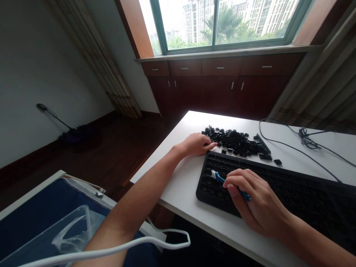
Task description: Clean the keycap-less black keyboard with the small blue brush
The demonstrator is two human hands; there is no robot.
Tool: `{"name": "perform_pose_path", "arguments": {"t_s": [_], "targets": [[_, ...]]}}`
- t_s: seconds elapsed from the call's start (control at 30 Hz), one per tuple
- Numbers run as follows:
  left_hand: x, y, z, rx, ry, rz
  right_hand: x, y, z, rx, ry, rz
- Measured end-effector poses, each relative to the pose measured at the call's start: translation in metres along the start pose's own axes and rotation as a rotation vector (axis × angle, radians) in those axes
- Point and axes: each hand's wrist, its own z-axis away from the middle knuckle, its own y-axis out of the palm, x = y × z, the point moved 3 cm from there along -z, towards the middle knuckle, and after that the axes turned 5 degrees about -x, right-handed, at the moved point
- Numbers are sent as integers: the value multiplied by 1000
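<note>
A black keyboard (278, 177) with its keycaps off lies on the white table. My right hand (257, 198) is closed around a blue toothbrush (219, 178), whose white bristles meet the keyboard's left part. Beyond the keyboard's top edge is a heap of loose black keycaps (236, 141). My left hand (196, 144) rests on the table at the heap's left end, beside the keyboard's far left corner. Its fingers are curled in with the thumb near them, and whatever they may hold is hidden.
A black cable (280, 139) loops over the table (178, 174) behind the keyboard, with a bundled coil at right. At lower left are a blue fabric surface (36, 204) with a clear plastic bag (69, 233) and a white bent tube (133, 243). Cabinets (217, 92) stand under the window.
</note>
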Motion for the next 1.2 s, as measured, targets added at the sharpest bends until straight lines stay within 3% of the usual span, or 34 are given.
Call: {"name": "perform_pose_path", "arguments": {"t_s": [0.3,0.53,0.63,0.83,1.2], "targets": [[2,1,0,-12,-4,-19,-9,0,1,17,178,-84],[4,1,1,1,-2,-7,-12,1,6,-90,146,-103],[3,1,1,-1,4,8,-14,3,7,-59,186,-115],[2,0,1,-18,3,21,-12,3,4,3,127,-86],[3,2,0,-8,9,4,-11,4,6,-30,119,-61]]}}
